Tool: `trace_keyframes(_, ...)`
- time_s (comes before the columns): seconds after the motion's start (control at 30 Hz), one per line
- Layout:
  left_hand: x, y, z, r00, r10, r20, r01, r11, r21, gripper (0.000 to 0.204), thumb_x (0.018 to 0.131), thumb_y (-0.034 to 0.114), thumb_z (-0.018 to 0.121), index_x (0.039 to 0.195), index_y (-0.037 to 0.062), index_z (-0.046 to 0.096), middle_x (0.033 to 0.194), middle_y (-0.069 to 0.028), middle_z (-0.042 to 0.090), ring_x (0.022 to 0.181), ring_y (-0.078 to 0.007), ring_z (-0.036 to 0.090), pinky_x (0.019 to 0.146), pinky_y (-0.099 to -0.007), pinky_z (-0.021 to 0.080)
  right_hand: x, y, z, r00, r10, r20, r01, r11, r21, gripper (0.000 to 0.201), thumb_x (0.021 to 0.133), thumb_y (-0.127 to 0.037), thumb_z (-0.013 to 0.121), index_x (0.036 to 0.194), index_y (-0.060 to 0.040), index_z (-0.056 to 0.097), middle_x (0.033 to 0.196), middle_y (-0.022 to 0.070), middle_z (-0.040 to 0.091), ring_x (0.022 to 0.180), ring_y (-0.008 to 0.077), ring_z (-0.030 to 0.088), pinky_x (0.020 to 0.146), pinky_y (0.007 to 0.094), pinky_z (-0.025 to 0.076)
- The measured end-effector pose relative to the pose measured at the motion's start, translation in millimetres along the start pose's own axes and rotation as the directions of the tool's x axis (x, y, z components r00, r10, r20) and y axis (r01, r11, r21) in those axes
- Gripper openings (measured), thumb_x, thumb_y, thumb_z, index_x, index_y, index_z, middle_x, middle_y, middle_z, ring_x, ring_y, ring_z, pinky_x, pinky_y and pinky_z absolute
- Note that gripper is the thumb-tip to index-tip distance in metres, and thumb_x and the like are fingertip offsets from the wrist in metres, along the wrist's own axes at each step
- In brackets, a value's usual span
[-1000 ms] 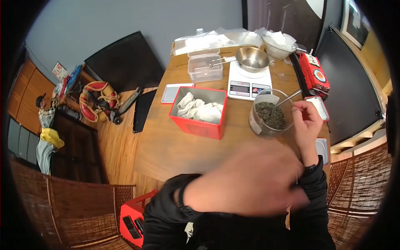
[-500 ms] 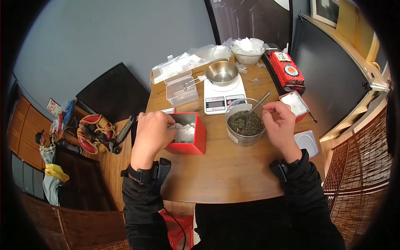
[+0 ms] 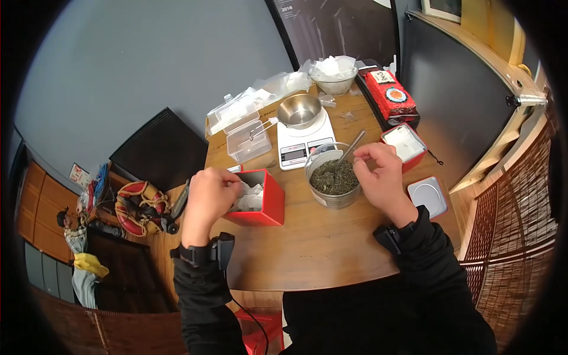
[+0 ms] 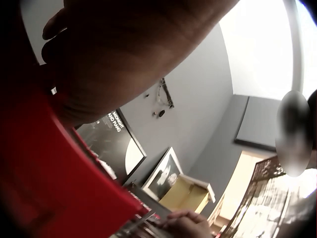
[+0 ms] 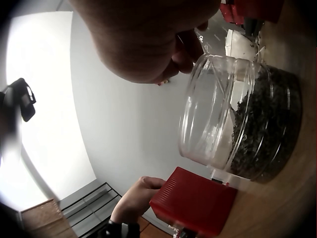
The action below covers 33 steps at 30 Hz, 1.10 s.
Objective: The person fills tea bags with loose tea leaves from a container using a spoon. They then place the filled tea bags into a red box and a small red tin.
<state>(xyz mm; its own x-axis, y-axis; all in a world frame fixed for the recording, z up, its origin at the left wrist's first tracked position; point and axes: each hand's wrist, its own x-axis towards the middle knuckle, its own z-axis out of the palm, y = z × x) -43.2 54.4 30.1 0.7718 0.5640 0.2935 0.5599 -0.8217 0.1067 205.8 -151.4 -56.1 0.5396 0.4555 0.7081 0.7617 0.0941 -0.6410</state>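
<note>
My left hand (image 3: 207, 198) is bent over the near left side of a red tin (image 3: 273, 201), with thumb and fingers drawn close together above its mouth. Crumpled white bags (image 3: 253, 198) lie inside the tin. Whether these fingers pinch a bag, I cannot tell. On the other side, my right hand (image 3: 381, 177) stays at the right rim of a clear plastic jar (image 5: 198, 119), fingers loosely bent. Dark dried leaves (image 3: 331, 177) partly fill the jar. A metal spoon (image 3: 355, 145) stands slanted in them, its handle close to the right fingertips.
Behind the jar, a steel bowl (image 3: 299, 112) sits on a white kitchen scale (image 3: 294, 157). A clear lidded box (image 3: 248, 145) is left of the scale. To the right are another red tin (image 3: 414, 158), a lid (image 3: 428, 198) and a red packet (image 3: 387, 97).
My left hand swung left from in front of the body to the red tin, then rose slightly there. My right hand kept its place by the jar while the head view turned.
</note>
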Motion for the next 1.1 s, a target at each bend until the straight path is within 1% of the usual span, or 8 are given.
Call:
trace_keyframes(0.1, -1.2, 4.7, -20.8, 0.965, -0.257, 0.051, 0.257, 0.891, -0.374, 0.009, 0.078, 0.005, 0.072, 0.080, -0.0035, 0.073, 0.064, -0.0035, 0.064, 0.059, -0.0059, 0.055, 0.056, -0.0235, 0.043, -0.2, -1.7, -0.8, 1.000, -0.005, 0.000, 0.005, 1.000, 0.013, 0.009, 0.076, -0.003, 0.066, 0.083, -0.0078, 0.065, 0.075, 0.0025, 0.064, 0.073, 0.0199, 0.059, 0.081, 0.0348, 0.039)
trace_keyframes(0.23, -3.0, -16.0, -24.0, 0.975, -0.151, -0.165, 0.045, 0.854, -0.518, 0.005, 0.082, 0.001, 0.069, 0.082, -0.0029, 0.072, 0.077, -0.0026, 0.067, 0.062, -0.0076, 0.058, 0.059, -0.0230, 0.045, -0.1, -1.0, -0.7, 0.999, -0.030, -0.016, 0.030, 0.999, 0.026, 0.010, 0.075, -0.003, 0.067, 0.084, -0.0078, 0.065, 0.074, 0.0028, 0.064, 0.072, 0.0203, 0.059, 0.081, 0.0351, 0.040)
trace_keyframes(0.6, -2.3, 71.9, -23.9, 0.990, -0.131, -0.059, -0.010, 0.344, -0.939, 0.002, 0.091, -0.001, 0.065, 0.090, 0.0006, 0.066, 0.080, 0.0008, 0.067, 0.071, -0.0037, 0.060, 0.067, -0.0199, 0.048, 0.1, -13.0, -4.8, 0.989, -0.130, -0.066, 0.141, 0.965, 0.221, 0.014, 0.079, -0.004, 0.072, 0.092, -0.0034, 0.067, 0.078, 0.0074, 0.067, 0.068, 0.0181, 0.062, 0.055, 0.0298, 0.046)
trace_keyframes(0.7, 2.6, 100.5, -0.5, 0.991, -0.131, -0.002, 0.033, 0.266, -0.963, 0.002, 0.091, 0.002, 0.066, 0.093, 0.0012, 0.066, 0.077, 0.0031, 0.065, 0.066, -0.0016, 0.055, 0.059, -0.0169, 0.042, -6.5, -29.9, -12.0, 0.955, 0.031, 0.293, -0.180, 0.849, 0.497, 0.028, 0.087, -0.014, 0.076, 0.110, -0.0021, 0.065, 0.083, 0.0015, 0.067, 0.068, 0.0028, 0.056, 0.056, 0.0217, 0.044)
trace_keyframes(0.8, 11.7, 114.7, 32.6, 0.993, -0.116, -0.003, 0.017, 0.173, -0.985, 0.005, 0.091, 0.002, 0.066, 0.095, -0.0001, 0.065, 0.080, 0.0011, 0.066, 0.068, -0.0025, 0.056, 0.057, -0.0174, 0.043, -14.3, -26.4, -3.9, 0.869, 0.089, 0.486, -0.425, 0.638, 0.642, 0.030, 0.093, -0.009, 0.068, 0.119, 0.0017, 0.059, 0.100, 0.0057, 0.068, 0.081, 0.0081, 0.063, 0.072, 0.0241, 0.051)
trace_keyframes(0.93, 14.8, 134.3, 45.1, 0.993, -0.112, -0.033, -0.045, -0.101, -0.994, 0.018, 0.091, -0.001, 0.063, 0.108, -0.0046, 0.059, 0.096, -0.0094, 0.069, 0.078, -0.0092, 0.065, 0.065, -0.0226, 0.053, -9.4, -22.7, -2.6, 0.876, 0.163, 0.453, -0.474, 0.457, 0.752, 0.022, 0.096, -0.009, 0.064, 0.115, 0.0018, 0.059, 0.102, 0.0059, 0.068, 0.084, 0.0107, 0.066, 0.075, 0.0262, 0.054)
trace_keyframes(0.97, 15.0, 130.3, 51.7, 0.992, -0.086, -0.092, -0.094, -0.029, -0.995, 0.026, 0.091, -0.003, 0.060, 0.117, -0.0040, 0.054, 0.104, -0.0178, 0.070, 0.083, -0.0189, 0.069, 0.071, -0.0325, 0.060, -7.0, -21.3, -3.8, 0.881, 0.156, 0.446, -0.464, 0.463, 0.755, 0.022, 0.096, -0.009, 0.064, 0.115, 0.0018, 0.059, 0.102, 0.0059, 0.068, 0.084, 0.0107, 0.066, 0.075, 0.0262, 0.054)
trace_keyframes(1.1, 9.5, 136.2, 65.7, 0.974, -0.150, -0.172, -0.182, -0.051, -0.982, 0.034, 0.088, -0.008, 0.064, 0.119, -0.0046, 0.054, 0.105, -0.0178, 0.069, 0.085, -0.0167, 0.068, 0.070, -0.0296, 0.058, -3.2, -15.0, -9.1, 0.881, 0.166, 0.444, -0.469, 0.446, 0.763, 0.020, 0.095, -0.008, 0.065, 0.113, 0.0015, 0.061, 0.100, 0.0040, 0.067, 0.081, 0.0079, 0.063, 0.074, 0.0248, 0.054)
